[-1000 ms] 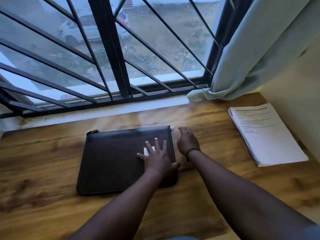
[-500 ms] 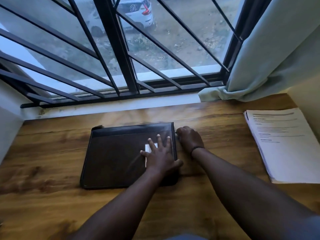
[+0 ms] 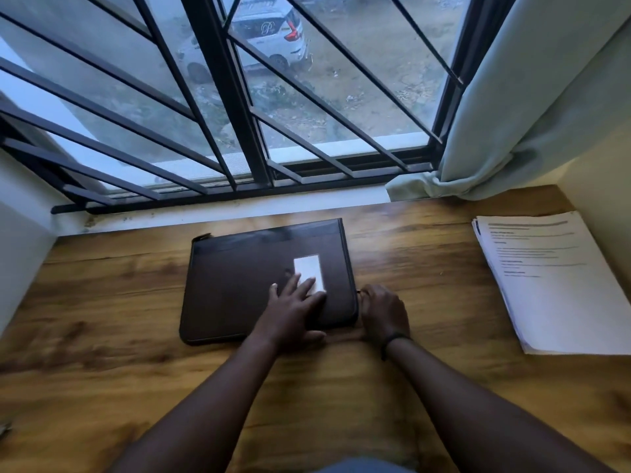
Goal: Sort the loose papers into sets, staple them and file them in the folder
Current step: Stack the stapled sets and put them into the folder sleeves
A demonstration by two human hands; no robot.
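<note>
On the folder [image 3: 239, 285], flat left hand [image 3: 293, 310]; right hand [image 3: 384, 310] at its zipper edge.

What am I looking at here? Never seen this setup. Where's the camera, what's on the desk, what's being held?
No machine here: a person works with bare hands, and one wide-angle camera on their head looks forward and down. The wooden desk stands under a barred window. On it lies a dark zip folder, shut, with a white label on its cover. The left hand lies flat on the cover, fingers straight, steadying it. The right hand is curled at the folder's right edge, apparently with a grip on the zip pull, though the pull is too small to see clearly. A stack of printed papers lies untouched to the right.
</note>
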